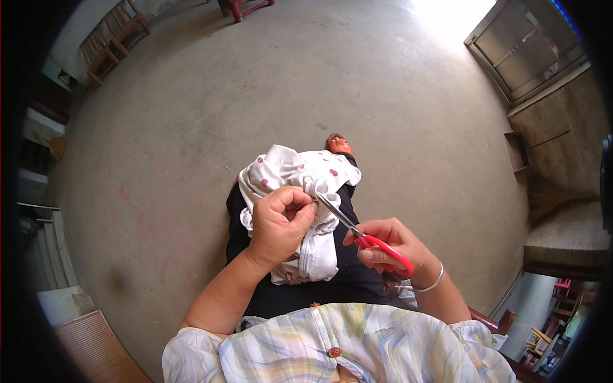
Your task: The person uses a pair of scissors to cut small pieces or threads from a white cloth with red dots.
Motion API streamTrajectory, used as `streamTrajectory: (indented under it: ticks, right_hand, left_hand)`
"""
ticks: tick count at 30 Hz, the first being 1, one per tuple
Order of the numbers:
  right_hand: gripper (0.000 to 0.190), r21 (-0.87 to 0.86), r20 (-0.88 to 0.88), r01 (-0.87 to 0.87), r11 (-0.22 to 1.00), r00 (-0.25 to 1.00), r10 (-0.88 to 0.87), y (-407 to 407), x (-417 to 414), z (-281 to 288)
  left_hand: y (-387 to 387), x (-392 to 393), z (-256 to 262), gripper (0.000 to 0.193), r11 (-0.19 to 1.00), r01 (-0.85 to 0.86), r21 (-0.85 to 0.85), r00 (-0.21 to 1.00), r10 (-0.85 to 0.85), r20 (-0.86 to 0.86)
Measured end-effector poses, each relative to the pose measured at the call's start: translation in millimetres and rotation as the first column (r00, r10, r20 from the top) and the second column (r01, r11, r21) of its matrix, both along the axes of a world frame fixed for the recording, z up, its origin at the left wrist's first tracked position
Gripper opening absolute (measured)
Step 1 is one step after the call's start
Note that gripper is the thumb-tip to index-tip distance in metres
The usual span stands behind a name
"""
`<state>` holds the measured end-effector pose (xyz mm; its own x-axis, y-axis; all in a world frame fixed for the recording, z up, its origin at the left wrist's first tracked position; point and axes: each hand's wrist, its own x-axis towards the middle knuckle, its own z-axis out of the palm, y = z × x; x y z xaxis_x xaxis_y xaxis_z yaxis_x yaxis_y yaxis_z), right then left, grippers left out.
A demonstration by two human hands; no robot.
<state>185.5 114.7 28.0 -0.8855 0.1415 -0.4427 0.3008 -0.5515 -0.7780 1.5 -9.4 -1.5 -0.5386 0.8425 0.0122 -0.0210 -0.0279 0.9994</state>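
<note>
A white cloth garment (318, 253) with dark red spots and gathered, stitched edges lies bunched over my lap on black trousers. My left hand (282, 220) pinches a gathered edge of it between thumb and fingers. In my right hand (395, 244) is a pair of scissors (385, 251) with red handles, fingers in the loops. The metal blades point up and left, and their tips touch or lie just beside the cloth by my left fingertips. Whether any thread or fabric is between the blades cannot be told.
Concrete floor (191, 119) surrounds my seat. Wooden chairs (115, 33) stand at the upper left, a red stool (237, 7) at the top. A metal door (522, 48) is at the upper right, with a straw broom (550, 196) below it. A ribbed brown panel (98, 347) is at the lower left.
</note>
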Motion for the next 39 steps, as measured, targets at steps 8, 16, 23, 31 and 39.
streamTrajectory:
  ticks: [8, 16, 23, 31, 39]
  right_hand:
    - [0.03, -0.149, -0.129, 0.044, 0.988, 0.99, -0.064, 0, 2, 0]
    - [0.036, -0.094, -0.049, 0.025, 0.995, 0.998, -0.03, 0, 1, 0]
    - [0.033, 0.085, -0.014, -0.032, 0.996, 0.999, 0.033, 0, 0, -2]
    - [0.028, 0.266, -0.019, -0.005, 0.964, 1.0, 0.011, -4, -5, 2]
    - [0.023, 0.396, 0.057, -0.008, 0.918, 0.998, -0.016, -2, -4, 0]
  left_hand:
    - [1, -4, 16, 0.002, 0.998, 0.046, -0.034, 0.993, -0.042, 0.111]
    - [0, -4, 14, 0.003, 0.999, 0.039, -0.016, 0.988, -0.036, 0.147]
    - [-1, -6, 6, 0.005, 0.996, 0.069, -0.061, 0.997, -0.07, -0.02]
    - [0, -7, 13, 0.004, 0.991, 0.086, -0.1, 0.973, -0.105, -0.204]
    - [-2, -7, 10, 0.005, 0.994, 0.074, -0.082, 0.983, -0.087, -0.163]
